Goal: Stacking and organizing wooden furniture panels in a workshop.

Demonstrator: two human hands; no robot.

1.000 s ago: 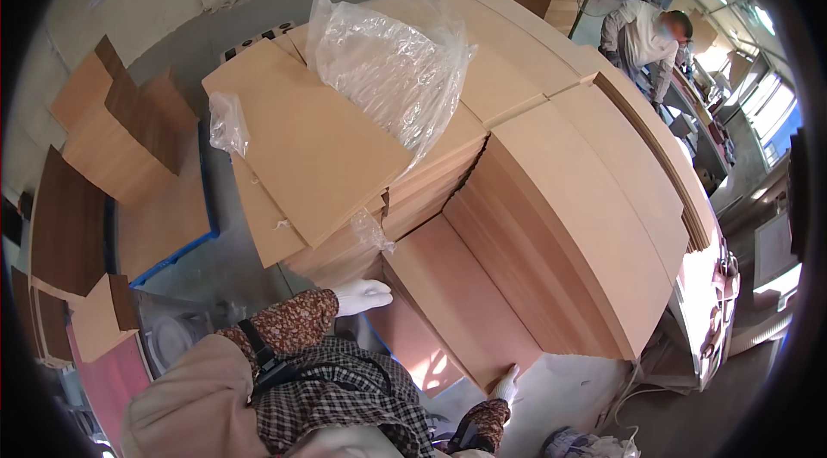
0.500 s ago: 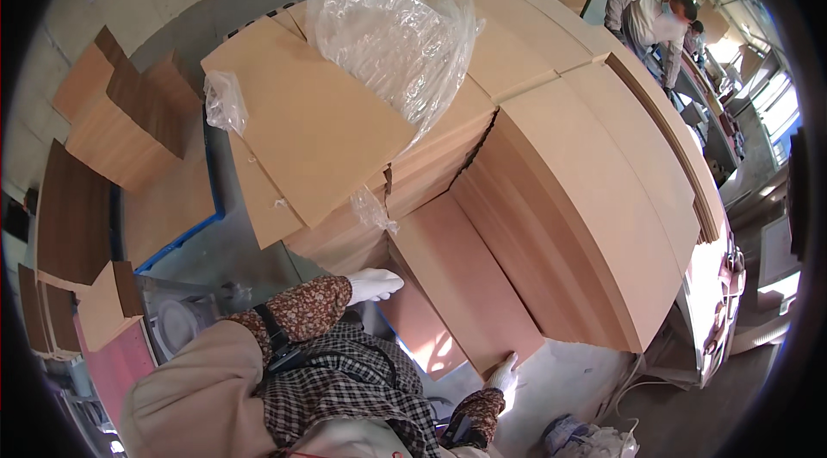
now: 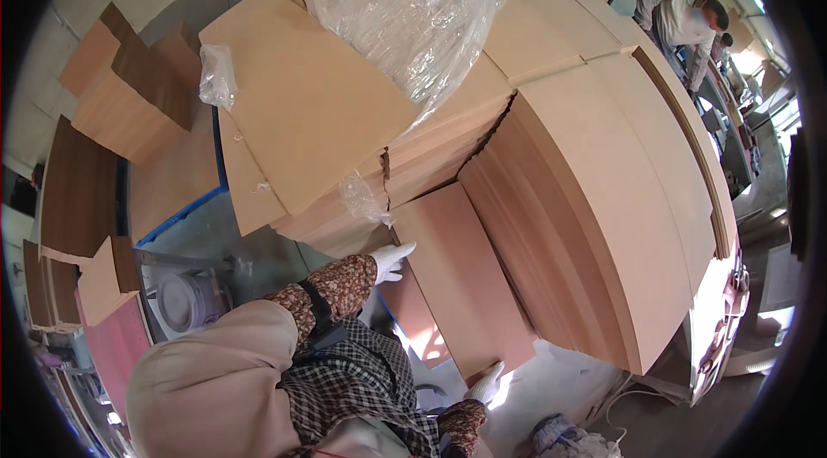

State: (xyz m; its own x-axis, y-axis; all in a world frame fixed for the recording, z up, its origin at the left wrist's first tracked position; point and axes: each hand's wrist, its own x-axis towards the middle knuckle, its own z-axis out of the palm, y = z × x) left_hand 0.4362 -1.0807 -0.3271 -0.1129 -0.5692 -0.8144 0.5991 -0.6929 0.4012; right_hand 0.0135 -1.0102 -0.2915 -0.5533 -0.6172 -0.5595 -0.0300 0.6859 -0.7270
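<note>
A long reddish-brown board lies lengthwise in front of me, in the gap beside a tall stack of boards. My left hand, in a white glove, reaches its left long edge. The fingers are stretched out at that edge with the thumb apart. At the board's near end my right hand, also gloved in white, is closed on the edge; part of it is hidden. Below and left of the board shows another reddish panel with bright light patches.
Clear plastic film lies over the far stacks, next to a loose tan panel. Brown boards stand at the left, near a pale bucket. A co-worker bends over a bench at the far right. A crumpled bag lies near the lower edge.
My left hand has moved up and right, from beside the board to its left edge. The right hand stays at the near end. The whole view has shifted slightly.
</note>
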